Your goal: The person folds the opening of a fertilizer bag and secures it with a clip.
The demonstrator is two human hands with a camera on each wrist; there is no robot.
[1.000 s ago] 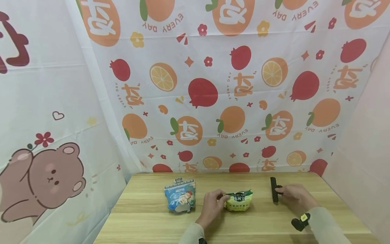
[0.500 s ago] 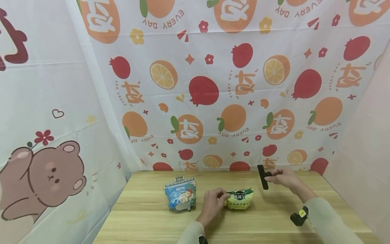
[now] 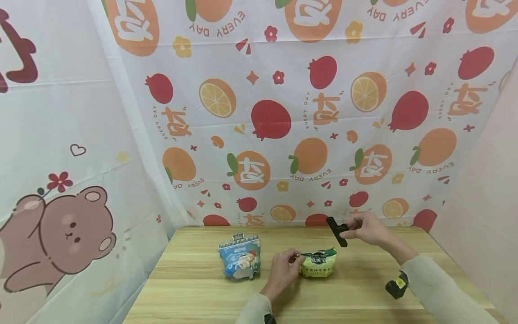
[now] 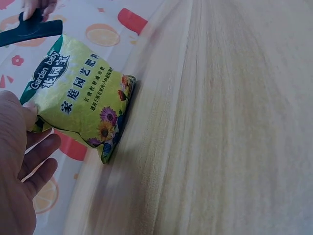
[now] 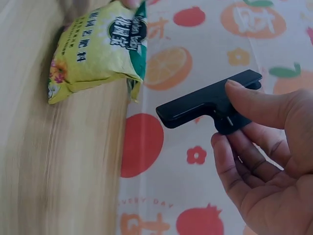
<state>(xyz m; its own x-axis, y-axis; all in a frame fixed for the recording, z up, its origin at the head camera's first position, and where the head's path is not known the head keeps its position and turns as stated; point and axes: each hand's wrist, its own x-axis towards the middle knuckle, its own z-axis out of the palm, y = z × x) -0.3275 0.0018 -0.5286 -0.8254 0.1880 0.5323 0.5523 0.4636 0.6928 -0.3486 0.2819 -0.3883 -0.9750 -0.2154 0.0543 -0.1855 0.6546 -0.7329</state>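
My left hand [image 3: 282, 272] pinches the upper left corner of a small yellow-green fertilizer bag [image 3: 318, 265] that stands upright on the wooden table. Printed flowers show low on the bag in the left wrist view. My right hand [image 3: 370, 231] holds a black bag clip [image 5: 210, 100] by its handle, between thumb and fingers. In the head view the clip is raised, tilted, just above and right of the bag's top edge. A gap separates clip and bag in the right wrist view.
A blue snack-like bag [image 3: 241, 258] with a zip-style printed top stands on the table [image 3: 194, 288] to the left. Behind the table's back edge hangs a white curtain [image 3: 283, 171] printed with fruit. Another cloth with a bear hangs on the left.
My right hand has lifted the black clip off the right side of the table and carried it left toward the fertilizer bag. My left hand keeps its pinch on the bag's corner.
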